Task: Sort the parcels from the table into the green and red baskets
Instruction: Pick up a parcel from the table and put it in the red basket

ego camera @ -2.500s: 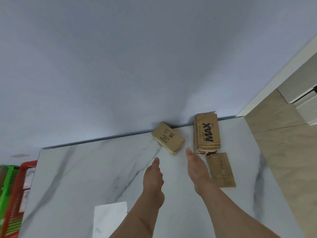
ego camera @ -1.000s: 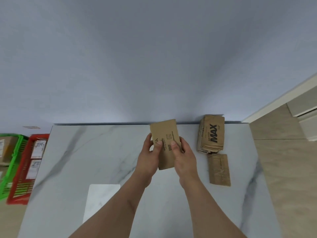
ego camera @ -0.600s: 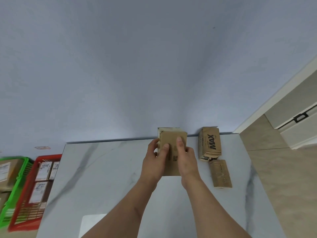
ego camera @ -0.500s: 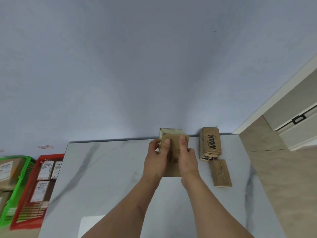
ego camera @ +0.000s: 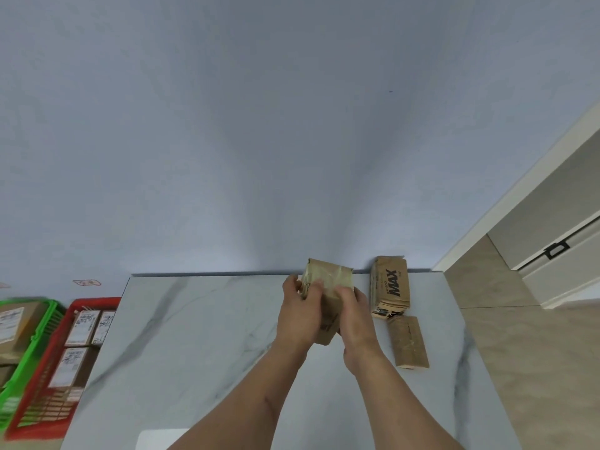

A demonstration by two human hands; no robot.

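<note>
Both hands grip one brown parcel (ego camera: pixel 328 287) above the table (ego camera: pixel 201 336), left hand (ego camera: pixel 300 315) and right hand (ego camera: pixel 355 316) with fingers curled round its sides. Left of the table: red basket (ego camera: pixel 48 414), green basket (ego camera: pixel 19 378) beyond.

left hand (ego camera: pixel 300 315): bare, no glove/ring | right hand (ego camera: pixel 355 319): bare, no glove/ring | forearms: bare, no sleeves, no watch/band in view | left forearm: faint line mark mid-forearm
</note>
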